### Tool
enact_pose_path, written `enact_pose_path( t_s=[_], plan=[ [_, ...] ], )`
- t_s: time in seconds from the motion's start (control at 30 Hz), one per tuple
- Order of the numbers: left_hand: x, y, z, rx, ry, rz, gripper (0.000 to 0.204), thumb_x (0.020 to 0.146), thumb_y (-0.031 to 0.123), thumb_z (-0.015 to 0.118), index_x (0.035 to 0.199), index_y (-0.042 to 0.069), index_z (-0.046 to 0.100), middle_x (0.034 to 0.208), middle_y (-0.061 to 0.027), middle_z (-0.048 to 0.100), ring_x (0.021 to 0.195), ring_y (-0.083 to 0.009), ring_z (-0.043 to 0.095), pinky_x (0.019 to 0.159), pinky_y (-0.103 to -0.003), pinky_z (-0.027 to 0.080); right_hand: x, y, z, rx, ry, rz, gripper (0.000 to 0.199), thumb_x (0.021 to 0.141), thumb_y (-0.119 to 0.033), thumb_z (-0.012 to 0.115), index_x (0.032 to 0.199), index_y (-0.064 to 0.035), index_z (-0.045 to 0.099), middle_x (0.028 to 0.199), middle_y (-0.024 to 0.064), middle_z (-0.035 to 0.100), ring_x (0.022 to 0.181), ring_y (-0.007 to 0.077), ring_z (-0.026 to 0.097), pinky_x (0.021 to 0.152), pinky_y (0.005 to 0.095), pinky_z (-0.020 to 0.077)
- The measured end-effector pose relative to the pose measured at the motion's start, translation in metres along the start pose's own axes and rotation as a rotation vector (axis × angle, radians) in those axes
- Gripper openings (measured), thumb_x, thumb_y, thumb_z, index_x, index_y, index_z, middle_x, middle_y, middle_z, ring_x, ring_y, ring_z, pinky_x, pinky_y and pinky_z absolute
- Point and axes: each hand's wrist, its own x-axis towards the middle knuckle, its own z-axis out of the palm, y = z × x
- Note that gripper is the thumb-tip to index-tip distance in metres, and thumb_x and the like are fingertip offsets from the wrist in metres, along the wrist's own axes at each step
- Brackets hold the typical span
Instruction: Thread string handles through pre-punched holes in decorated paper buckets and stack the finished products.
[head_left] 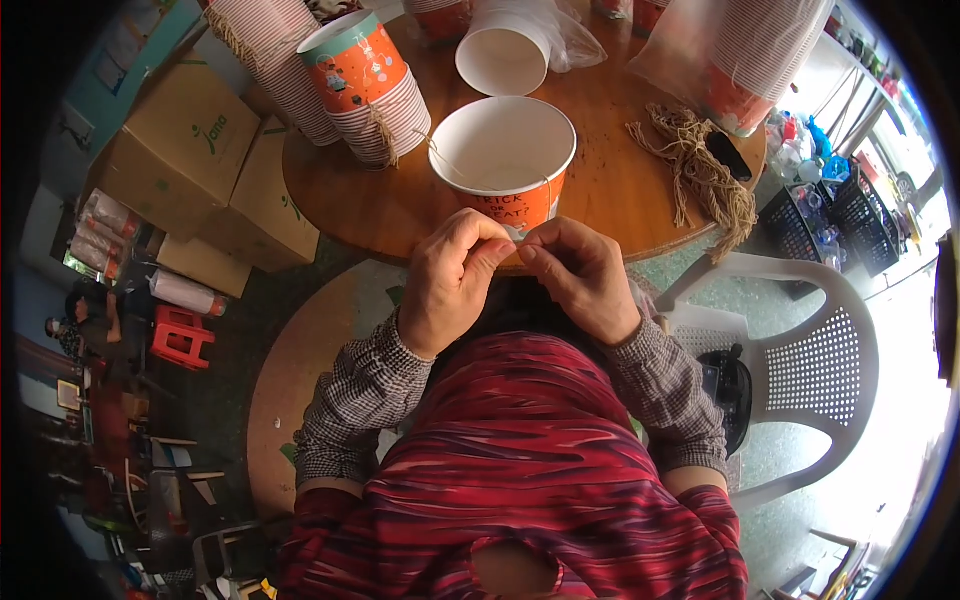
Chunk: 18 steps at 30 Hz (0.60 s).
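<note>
An orange paper bucket (pixel 503 146) with a white inside stands upright near the table's front edge. A thin cord (pixel 455 163) lies over its rim and trails into it. Just in front of the bucket, my left hand (pixel 458 280) and my right hand (pixel 582 276) meet fingertip to fingertip. Both are pinched closed; whatever sits between the fingers is too small to make out. To the left rises a stack of nested orange buckets (pixel 362 75), with a cord bundle (pixel 383 135) hanging against it. A heap of tan cords (pixel 690 165) rests on the table's right side.
The round wooden table (pixel 610 190) also carries a tipped white bucket (pixel 503 62) in plastic and a wrapped bucket stack (pixel 760 60). A dark object (pixel 728 157) lies beside the cords. Cardboard boxes (pixel 190 140) stand left, a plastic chair (pixel 815 370) right, and black crates (pixel 865 220) beyond it.
</note>
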Motion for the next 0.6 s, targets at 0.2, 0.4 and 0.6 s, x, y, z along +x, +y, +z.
enact_pose_path(
  t_s=[0.2,0.4,0.6],
  plan=[
    [-0.0004,-0.0001,0.0023,-0.004,-0.005,0.014,0.008,0.085,-0.001,0.06,0.087,0.001,0.053,0.079,-0.0106,0.057,0.074,-0.0254,0.059,0.065,-0.033,0.048,0.0019,0.0056,0.0007,-0.021,0.034,-0.041,0.01,0.089,-0.007,0.062,0.093,0.0017,0.06,0.075,0.0002,0.06,0.068,0.0042,0.052,0.061,0.0201,0.0427],
    [-0.0006,0.001,0.0034,0.014,0.007,0.044,0.008,0.086,-0.002,0.059,0.089,0.001,0.053,0.08,-0.0111,0.057,0.075,-0.0258,0.059,0.067,-0.033,0.048,0.0016,0.0067,0.0006,-0.028,0.036,-0.067,0.01,0.092,-0.01,0.061,0.093,0.0001,0.059,0.067,-0.0036,0.054,0.059,0.0016,0.046,0.051,0.0178,0.0362],
    [-0.002,-0.0016,0.0039,0.088,-0.007,0.108,0.007,0.086,-0.001,0.061,0.089,0.0,0.054,0.083,-0.0096,0.058,0.077,-0.0225,0.059,0.068,-0.03,0.048,-0.0004,0.0009,-0.003,-0.024,0.008,0.0,0.019,0.095,-0.017,0.056,0.092,0.001,0.059,0.067,-0.0015,0.052,0.061,0.0051,0.044,0.054,0.0215,0.0377]
  ],
)
